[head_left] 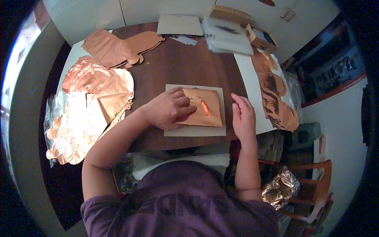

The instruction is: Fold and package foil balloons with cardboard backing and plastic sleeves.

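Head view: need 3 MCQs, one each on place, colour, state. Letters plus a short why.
1. Where does the folded copper foil piece lie?
A. on the pale card on the brown table
B. on the wooden chair
C. inside the small cardboard box

2. What colour is the heap of foil balloons at the person's left?
A. blue
B. copper, rose-gold
C. green

3. What is the left hand doing?
A. hanging off the table
B. holding a pair of scissors
C. pressing flat on the folded foil piece

Answers:
1 A: the foil sits within the card's pale border.
2 B: the heap shines a metallic copper pink.
3 C: its palm and fingers lie on the foil, while the right hand rests open beside the card and holds nothing.
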A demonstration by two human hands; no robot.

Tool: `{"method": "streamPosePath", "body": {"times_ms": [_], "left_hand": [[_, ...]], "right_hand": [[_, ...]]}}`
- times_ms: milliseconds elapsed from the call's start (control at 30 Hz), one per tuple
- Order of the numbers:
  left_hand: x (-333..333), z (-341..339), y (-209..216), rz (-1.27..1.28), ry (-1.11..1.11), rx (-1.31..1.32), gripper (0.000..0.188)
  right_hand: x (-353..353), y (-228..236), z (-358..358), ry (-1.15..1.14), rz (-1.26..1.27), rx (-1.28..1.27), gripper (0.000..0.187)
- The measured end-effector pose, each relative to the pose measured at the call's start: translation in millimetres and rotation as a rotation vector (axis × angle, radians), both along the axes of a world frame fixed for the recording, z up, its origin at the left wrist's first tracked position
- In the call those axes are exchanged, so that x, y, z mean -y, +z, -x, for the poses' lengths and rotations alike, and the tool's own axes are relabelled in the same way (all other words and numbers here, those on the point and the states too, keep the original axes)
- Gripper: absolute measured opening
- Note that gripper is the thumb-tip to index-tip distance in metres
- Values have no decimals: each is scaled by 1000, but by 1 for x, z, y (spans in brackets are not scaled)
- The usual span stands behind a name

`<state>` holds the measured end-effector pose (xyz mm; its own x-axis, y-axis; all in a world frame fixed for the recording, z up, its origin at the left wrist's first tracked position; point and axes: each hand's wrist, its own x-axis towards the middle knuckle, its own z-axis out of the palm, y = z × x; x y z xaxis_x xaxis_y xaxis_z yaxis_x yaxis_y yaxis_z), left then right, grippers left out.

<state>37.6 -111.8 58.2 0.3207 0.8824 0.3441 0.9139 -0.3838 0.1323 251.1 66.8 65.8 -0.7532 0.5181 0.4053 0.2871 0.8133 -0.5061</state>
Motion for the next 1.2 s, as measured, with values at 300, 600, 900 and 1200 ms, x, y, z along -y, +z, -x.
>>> {"method": "streamPosePath", "body": {"times_ms": [300, 600, 900, 1200], "left_hand": [[0, -13, -9, -21, 213, 191, 81], [-1, -12, -29, 81, 308, 98, 95], [-7, -24, -2, 155, 356, 24, 96], [-6, -25, -16, 171, 366, 164, 101]], "right_hand": [[21, -25, 47, 179, -207, 445, 66], [16, -31, 17, 165, 194, 141, 54], [4, -14, -4, 104, 61, 130, 41], [-1, -38, 13, 104, -182, 201, 39]]}}
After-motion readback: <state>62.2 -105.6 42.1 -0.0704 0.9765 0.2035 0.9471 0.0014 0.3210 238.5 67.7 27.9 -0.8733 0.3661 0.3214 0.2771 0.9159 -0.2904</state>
